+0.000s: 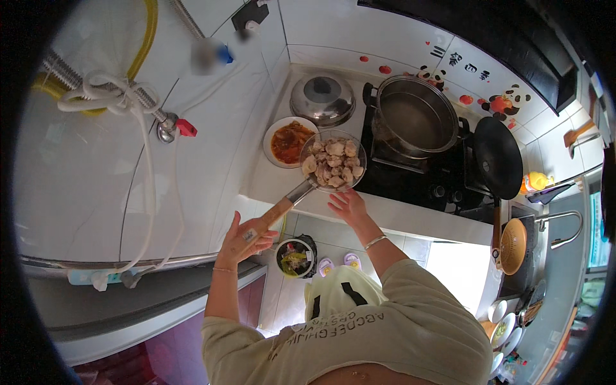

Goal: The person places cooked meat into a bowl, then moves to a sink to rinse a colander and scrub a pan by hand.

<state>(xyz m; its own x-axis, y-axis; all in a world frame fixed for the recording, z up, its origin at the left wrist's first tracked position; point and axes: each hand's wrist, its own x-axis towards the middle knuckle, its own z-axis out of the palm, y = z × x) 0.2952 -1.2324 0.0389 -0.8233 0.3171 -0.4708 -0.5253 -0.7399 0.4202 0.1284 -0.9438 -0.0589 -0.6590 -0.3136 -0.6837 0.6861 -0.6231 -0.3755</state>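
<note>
A mesh skimmer with a long wooden handle is in my left hand, the handle lying across the palm. Pale, cooked-looking meat chunks fill its round basket, which is above the counter's front edge. Just below the basket's near rim is my right hand, fingers spread; whether they touch the mesh I cannot tell. Beside the basket, a white plate of reddish-brown sauce or seasoning sits on the counter. Farther right, a large steel pot containing liquid stands on the black gas stove.
A domed steel lid rests behind the plate. Right of the pot is a black wok with its handle toward me. A tan colander lies by the sink. On the floor stands a waste bin near my feet.
</note>
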